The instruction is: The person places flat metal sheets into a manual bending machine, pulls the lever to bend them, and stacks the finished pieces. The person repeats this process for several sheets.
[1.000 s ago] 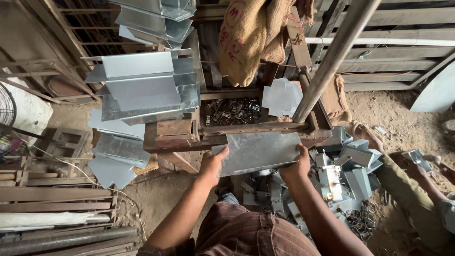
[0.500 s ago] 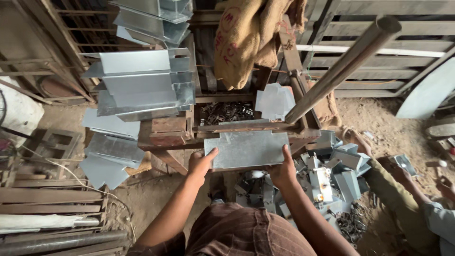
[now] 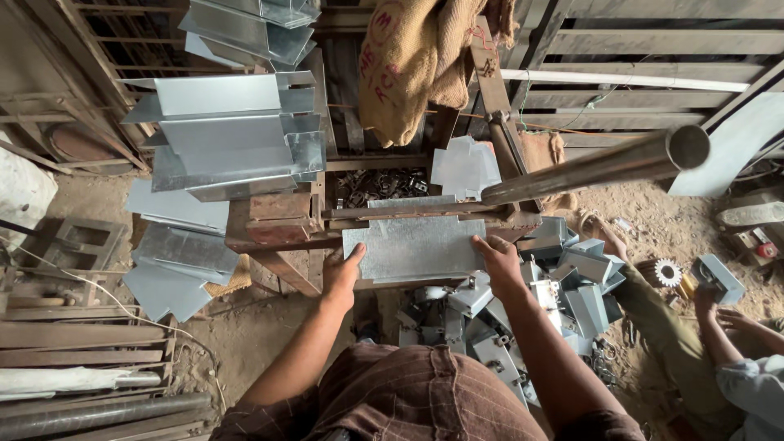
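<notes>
At the far left I see a stack of bent grey galvanised sheet-metal pieces (image 3: 224, 135) piled on the left end of the rusty iron press bench (image 3: 278, 229), with more flat cut sheets (image 3: 175, 253) lying on the dirt floor beneath them.

My left hand (image 3: 341, 273) grips the left edge of the flat, notched rectangular galvanised steel sheet (image 3: 412, 247), thumb on top and fingers curled under, so it is pinching that edge. The sheet lies between my two hands, its long axis running left to right, its far edge tucked against the dark iron bar of the bench. It looks dull silver, lightly mottled, flat, with square notches cut at its far corners.

My right hand (image 3: 498, 260) clamps the right edge the same way, fingers spread along the top. Both hands touch the sheet; neither is nearer than the other.

Above the sheet a long shiny steel lever pipe (image 3: 588, 167) slants out to the right. Below and right sits a heap of folded grey metal brackets (image 3: 539, 298). At the far right another person's hand (image 3: 709, 298) is beside a small grey box-shaped piece (image 3: 719, 276), near a little white gear wheel (image 3: 667, 272).
</notes>
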